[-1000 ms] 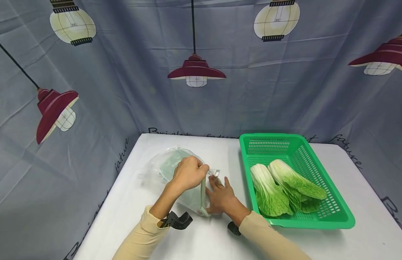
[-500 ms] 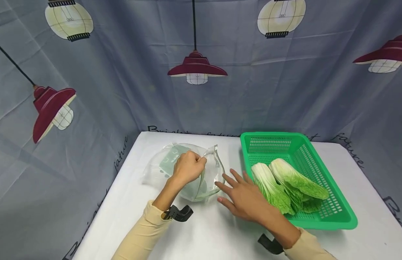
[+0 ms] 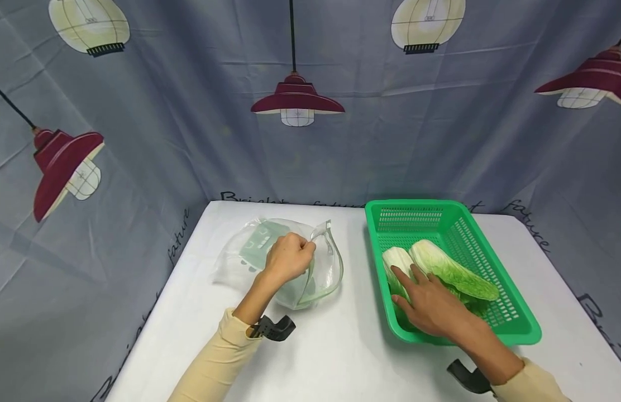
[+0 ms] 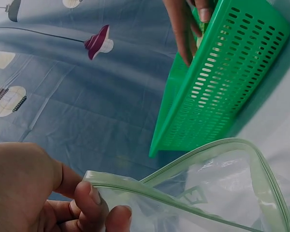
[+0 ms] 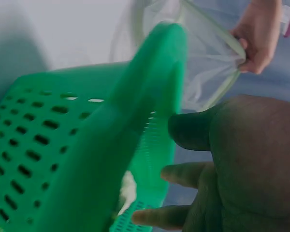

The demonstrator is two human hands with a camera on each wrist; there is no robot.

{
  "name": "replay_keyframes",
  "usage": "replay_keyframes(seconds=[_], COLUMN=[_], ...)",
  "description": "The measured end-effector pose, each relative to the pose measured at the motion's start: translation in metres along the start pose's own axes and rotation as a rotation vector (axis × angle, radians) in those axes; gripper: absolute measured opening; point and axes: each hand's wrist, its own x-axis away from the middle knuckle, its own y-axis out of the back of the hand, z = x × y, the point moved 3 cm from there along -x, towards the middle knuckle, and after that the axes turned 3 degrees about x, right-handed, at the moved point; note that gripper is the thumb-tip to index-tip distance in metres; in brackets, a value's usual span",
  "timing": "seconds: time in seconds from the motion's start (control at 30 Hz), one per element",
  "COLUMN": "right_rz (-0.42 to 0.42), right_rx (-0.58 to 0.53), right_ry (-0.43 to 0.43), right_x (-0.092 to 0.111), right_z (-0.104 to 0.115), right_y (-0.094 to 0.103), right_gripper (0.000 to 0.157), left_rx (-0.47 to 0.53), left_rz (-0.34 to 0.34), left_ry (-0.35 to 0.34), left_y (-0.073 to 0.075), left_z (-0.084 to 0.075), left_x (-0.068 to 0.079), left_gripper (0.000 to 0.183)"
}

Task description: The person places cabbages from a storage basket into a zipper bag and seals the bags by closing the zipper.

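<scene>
My left hand [image 3: 290,257] pinches the rim of a clear zip bag [image 3: 262,245] with a pale green printed patch. The bag's green-edged mouth [image 4: 275,203] gapes toward the right in the left wrist view. My right hand [image 3: 436,304] reaches into the green plastic basket [image 3: 416,215], fingers spread over two napa cabbages. The left cabbage [image 3: 397,258] lies right under those fingers and is partly hidden by them. Beside it, the other cabbage [image 3: 453,271] shows its pale base and green leaves. In the right wrist view, the thumb and fingers [image 5: 188,174] are apart over the basket's inside.
Both bag and basket rest on a white table [image 3: 310,357], the bag left and the basket right. A grey-blue curtain [image 3: 190,111] printed with lamps stands behind and at the sides. Each wrist wears a black camera mount [image 3: 275,328].
My right hand has left the bag's mouth and moved right into the basket, over the cabbages. My left hand has kept hold of the rim, and the bag's mouth now gapes wider.
</scene>
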Motion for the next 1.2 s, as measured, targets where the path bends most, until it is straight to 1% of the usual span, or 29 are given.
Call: replay_keyframes(seconds=[0.23, 0.3, 0.37, 0.4, 0.53, 0.6, 0.7, 0.8, 0.9, 1.03, 1.1, 1.2], right_rz=[0.156, 0.183, 0.163, 0.133, -0.031, -0.088, -0.111, -0.123, -0.141, -0.179, -0.186, -0.199], right_rx=[0.005, -0.003, 0.004, 0.009, 0.051, 0.057, 0.030, 0.006, -0.002, -0.006, -0.020, -0.051], right_ry=[-0.051, -0.066, -0.064, -0.054, 0.010, 0.008, -0.028, -0.053, -0.042, -0.006, 0.006, 0.047], right_x=[-0.006, -0.007, -0.008, -0.008, -0.008, -0.008, -0.007, -0.005, -0.002, 0.003, 0.006, 0.010], right_z=[-0.013, -0.016, -0.017, -0.017, -0.017, -0.018, -0.021, -0.022, -0.022, -0.018, -0.014, -0.007], right_y=[-0.012, -0.016, -0.020, -0.022, -0.027, -0.024, -0.016, -0.002, 0.015, 0.039, 0.051, 0.066], right_gripper=[0.070, 0.074, 0.077, 0.076, 0.070, 0.071, 0.069, 0.068, 0.073, 0.080, 0.081, 0.081], left_rx=[0.002, 0.003, 0.007, 0.008, 0.016, 0.019, 0.021, 0.019, 0.019, 0.017, 0.008, -0.006], left_rz=[-0.001, -0.004, -0.009, -0.014, -0.037, -0.044, -0.044, -0.041, -0.039, -0.032, -0.033, -0.038], left_ry=[-0.006, -0.006, -0.009, -0.009, -0.012, -0.015, -0.020, -0.025, -0.031, -0.030, -0.030, -0.037], left_y=[-0.004, -0.005, -0.006, -0.006, -0.005, -0.004, -0.004, -0.003, -0.002, -0.001, 0.000, 0.000], left_z=[0.003, 0.003, 0.003, 0.003, 0.004, 0.004, 0.004, 0.004, 0.004, 0.004, 0.004, 0.004], left_x=[0.000, 0.000, 0.000, 0.000, 0.000, 0.000, -0.001, -0.001, -0.001, -0.002, -0.003, -0.004], left_gripper=[0.044, 0.043, 0.042, 0.042, 0.041, 0.040, 0.040, 0.040, 0.040, 0.039, 0.039, 0.038])
